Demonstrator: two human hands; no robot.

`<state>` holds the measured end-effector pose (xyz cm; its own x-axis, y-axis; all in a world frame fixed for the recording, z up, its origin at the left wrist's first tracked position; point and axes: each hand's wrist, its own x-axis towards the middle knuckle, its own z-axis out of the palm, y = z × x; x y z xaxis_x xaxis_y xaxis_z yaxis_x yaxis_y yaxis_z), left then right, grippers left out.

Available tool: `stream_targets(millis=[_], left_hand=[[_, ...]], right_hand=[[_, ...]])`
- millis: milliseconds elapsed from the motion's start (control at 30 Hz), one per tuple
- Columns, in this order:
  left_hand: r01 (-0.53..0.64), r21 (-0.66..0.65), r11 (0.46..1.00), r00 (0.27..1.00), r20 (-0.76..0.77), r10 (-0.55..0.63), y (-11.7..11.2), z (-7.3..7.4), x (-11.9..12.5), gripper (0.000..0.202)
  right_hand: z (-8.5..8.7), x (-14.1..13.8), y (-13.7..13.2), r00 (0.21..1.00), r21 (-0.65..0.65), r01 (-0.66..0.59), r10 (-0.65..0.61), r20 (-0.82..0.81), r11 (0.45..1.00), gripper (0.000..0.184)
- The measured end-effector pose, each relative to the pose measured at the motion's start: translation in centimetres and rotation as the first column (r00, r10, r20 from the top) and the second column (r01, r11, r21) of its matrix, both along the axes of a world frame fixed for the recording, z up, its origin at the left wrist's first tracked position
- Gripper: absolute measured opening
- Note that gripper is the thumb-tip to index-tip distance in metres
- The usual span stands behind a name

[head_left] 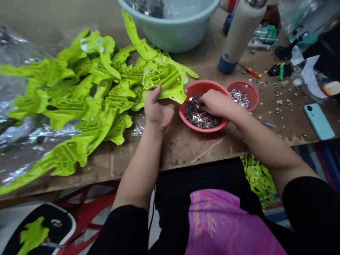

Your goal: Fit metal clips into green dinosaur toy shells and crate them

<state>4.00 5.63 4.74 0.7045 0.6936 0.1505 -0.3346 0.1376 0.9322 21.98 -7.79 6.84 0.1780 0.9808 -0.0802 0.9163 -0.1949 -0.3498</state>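
My left hand (158, 110) grips a lime-green moulded plastic part (166, 79) by its lower edge, thumb on top. The part's ribbed inner side faces up, and a long curved arm of it reaches toward the blue basin. Into a red plastic bowl (183, 118) dips my right hand (214, 103), its fingertips bent down among many small shiny metal clips (203, 120). Whether a clip sits between those fingertips is hidden. Just right of the bowl, a smaller red mesh basket (253, 95) holds more silvery pieces.
Similar green plastic parts (98, 92) are heaped at the left on clear plastic wrap. Behind stand a pale blue basin (175, 33) and a tall bottle (240, 35). A screwdriver (252, 72), scattered metal bits and a phone (318, 121) lie at the right, near the table edge.
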Motion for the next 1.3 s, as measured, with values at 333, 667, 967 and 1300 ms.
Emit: stream_targets(millis=[333,667,967,1300], left_hand=[[0.033,-0.114,0.993,0.985,0.174,-0.013,-4.7,1.6,0.7,0.055],[0.092,0.008,0.996,0.969,0.228,-0.092,-4.8,-2.3,0.9,0.077],[0.078,0.300,0.951,0.956,0.248,-0.157,-4.5,-4.0,1.1,0.092],[-0.014,0.599,0.801,0.959,0.234,-0.158,-4.7,-3.5,0.3,0.084]], right_hand=[[1.7,0.7,-2.5,0.818,0.340,0.201,0.034,-0.574,0.919,0.001],[0.3,-3.5,-2.9,0.828,0.719,0.171,0.297,-0.475,0.674,0.012],[-0.1,-3.8,-2.7,0.743,0.692,0.367,0.252,-0.621,0.621,0.025],[-1.0,-5.6,-2.4,0.731,0.679,0.471,0.181,-0.658,0.563,0.024]])
